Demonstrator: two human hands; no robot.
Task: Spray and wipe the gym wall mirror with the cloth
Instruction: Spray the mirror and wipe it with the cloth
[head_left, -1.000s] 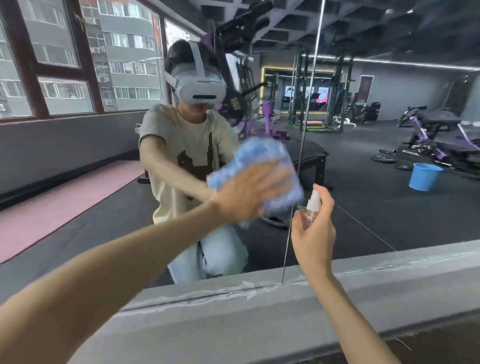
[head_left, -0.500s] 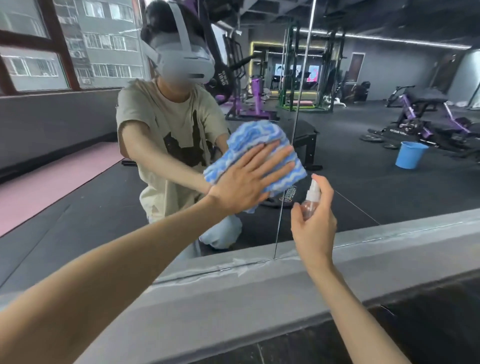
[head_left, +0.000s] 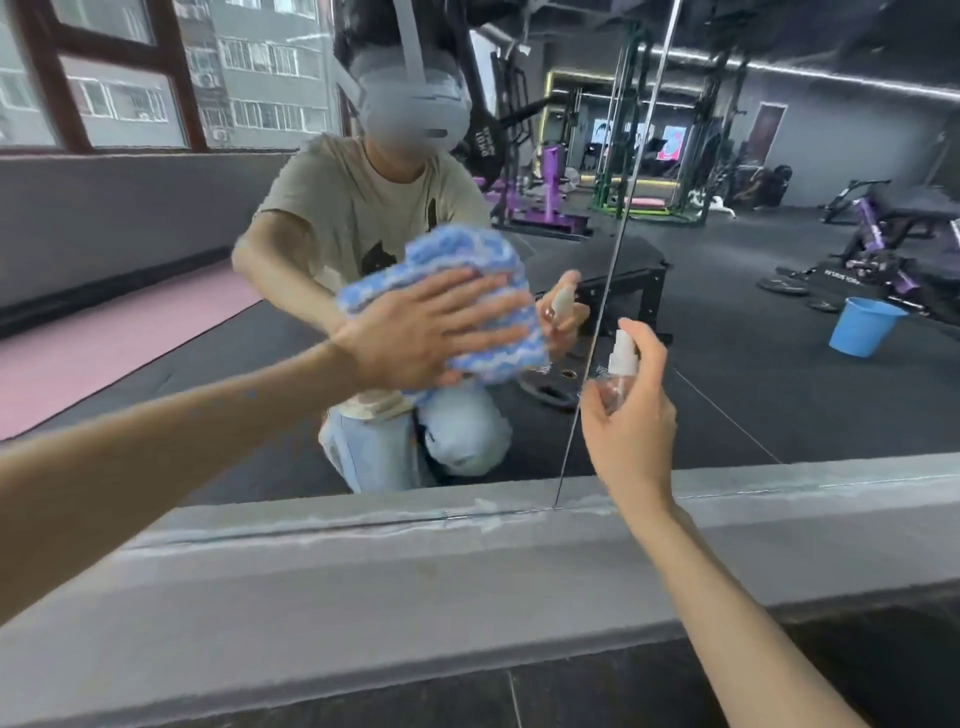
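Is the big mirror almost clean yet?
Hard to say: the mirror shows no clear wiped or wet patch. Right now the left hand presses the cloth flat on it, and the right hand holds the spray bottle nearby. The panel right of the seam is probably left to do.

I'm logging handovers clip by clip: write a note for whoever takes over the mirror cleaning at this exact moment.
Left hand: flat, pressing the cloth on the mirror, left of the panel seam.
Right hand: grips the spray bottle, finger on its pump, nozzle toward the mirror by the seam.
Done: cloth is on the mirror; cleaned extent unclear.
Left: spray, then wipe the remaining mirror.
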